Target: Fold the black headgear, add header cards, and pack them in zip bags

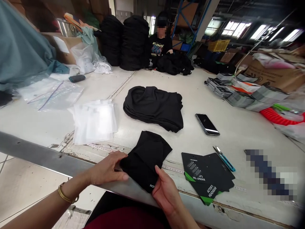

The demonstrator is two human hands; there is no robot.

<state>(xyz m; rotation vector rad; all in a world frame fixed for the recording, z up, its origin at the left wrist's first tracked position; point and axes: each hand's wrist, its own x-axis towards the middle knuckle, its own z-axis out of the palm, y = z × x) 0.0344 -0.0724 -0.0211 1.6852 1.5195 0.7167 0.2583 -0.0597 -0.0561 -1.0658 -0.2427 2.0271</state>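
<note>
A folded black fabric piece (149,156) lies at the table's front edge, with small white lettering at its lower corner, partly covered by my thumb. My right hand (165,190) grips that corner, thumb on top and fingers underneath. At the left side, my left hand (109,168) touches the fabric's edge with thumb and fingers apart; some of its fingers are hidden. Just beyond lies a stack of folded black fabric pieces (153,108). Black cards (207,175) printed "Actor's Headgear" lie fanned to the right, with blue-handled snips (225,159) on them.
Translucent white bags (94,121) are piled at left, near clear plastic bags (52,92). A phone (207,124) lies right of the stack. Bundled cards (240,92) stand at far right. Across the table, a person (158,47) sits behind black cloth (173,63).
</note>
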